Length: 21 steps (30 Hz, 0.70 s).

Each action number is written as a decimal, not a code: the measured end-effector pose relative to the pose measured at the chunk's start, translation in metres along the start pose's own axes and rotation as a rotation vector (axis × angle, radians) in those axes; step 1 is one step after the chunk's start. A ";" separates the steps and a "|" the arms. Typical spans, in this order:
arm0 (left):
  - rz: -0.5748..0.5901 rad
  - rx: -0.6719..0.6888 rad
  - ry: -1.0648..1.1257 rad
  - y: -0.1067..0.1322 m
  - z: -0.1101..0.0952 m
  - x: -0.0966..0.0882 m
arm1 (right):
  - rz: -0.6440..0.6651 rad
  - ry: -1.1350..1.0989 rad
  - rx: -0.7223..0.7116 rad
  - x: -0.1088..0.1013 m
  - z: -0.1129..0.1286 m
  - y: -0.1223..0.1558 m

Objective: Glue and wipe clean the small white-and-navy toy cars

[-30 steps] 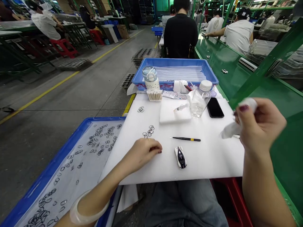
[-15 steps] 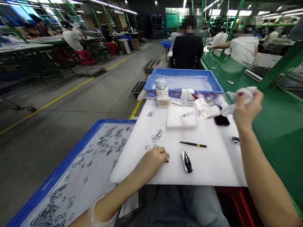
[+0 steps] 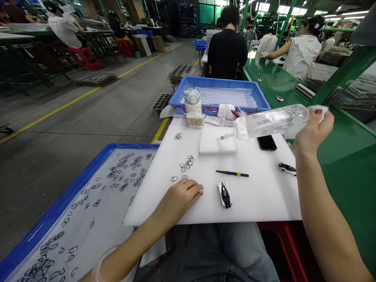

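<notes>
"Starting from the left, with your black tweezers point(image 3: 232, 173) as datum, what is on record?"

"Well left of the tweezers lies your blue-rimmed tray point(image 3: 53, 213), with many dark rings point(image 3: 135, 160) scattered and heaped on its pale lining."

"And your left hand point(image 3: 182, 194)?"

"Left of the tweezers and nearer you, resting on the white board point(image 3: 264, 199). Its fingers are bent and lie close together; whether they pinch anything, we cannot tell. Just beyond that hand, also left of the tweezers, sit several loose rings point(image 3: 187, 163), some overlapping."

"Around the tweezers themselves?"

"Beyond them and leftward, a bundle of swabs point(image 3: 195, 120); then a white foam block point(image 3: 211, 147) bearing a syringe-like tool point(image 3: 226, 136). On your side of the tweezers, near them, lies a white-and-black toy car point(image 3: 225, 196), touched by neither hand."

"To their right?"

"Your phone point(image 3: 267, 143) lies beyond and right of the tweezers. Your clear bottle point(image 3: 273, 121) is held off the board on that side, tipped nearly level, base toward the left. Farther right of the tweezers, a second toy car point(image 3: 287, 169) is partly hidden by your forearm."

"Your right hand point(image 3: 313, 127)?"

"Farthest right of the tweezers, raised. Thumb and fingers pinch the bottle's neck end, a white wipe point(image 3: 321, 110) bunched in the grip."
</notes>
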State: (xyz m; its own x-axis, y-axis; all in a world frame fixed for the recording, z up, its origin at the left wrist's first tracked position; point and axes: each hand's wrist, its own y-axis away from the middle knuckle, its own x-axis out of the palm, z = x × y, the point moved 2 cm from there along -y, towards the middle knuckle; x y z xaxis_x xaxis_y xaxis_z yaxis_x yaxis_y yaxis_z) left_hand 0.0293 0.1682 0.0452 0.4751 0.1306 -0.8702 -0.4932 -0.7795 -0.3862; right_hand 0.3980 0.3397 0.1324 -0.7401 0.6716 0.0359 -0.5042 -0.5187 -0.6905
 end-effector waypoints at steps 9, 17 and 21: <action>-0.296 -0.695 1.414 -0.009 -0.058 0.032 | 0.584 0.464 -0.527 0.078 0.038 0.041; -0.403 -0.826 1.986 -0.015 -0.061 0.054 | 0.514 -0.382 0.104 0.053 0.095 0.038; -0.379 -0.801 2.039 -0.012 -0.057 0.056 | 0.800 -0.082 -0.122 0.010 0.138 0.119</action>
State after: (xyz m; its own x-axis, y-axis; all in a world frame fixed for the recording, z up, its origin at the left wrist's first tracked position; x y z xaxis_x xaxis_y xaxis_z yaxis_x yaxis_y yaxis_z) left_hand 0.1037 0.1498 0.0186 0.5984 0.0820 0.7970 -0.1632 -0.9614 0.2214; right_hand 0.2689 0.2119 0.1500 -0.8885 0.0786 -0.4520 0.2395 -0.7609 -0.6031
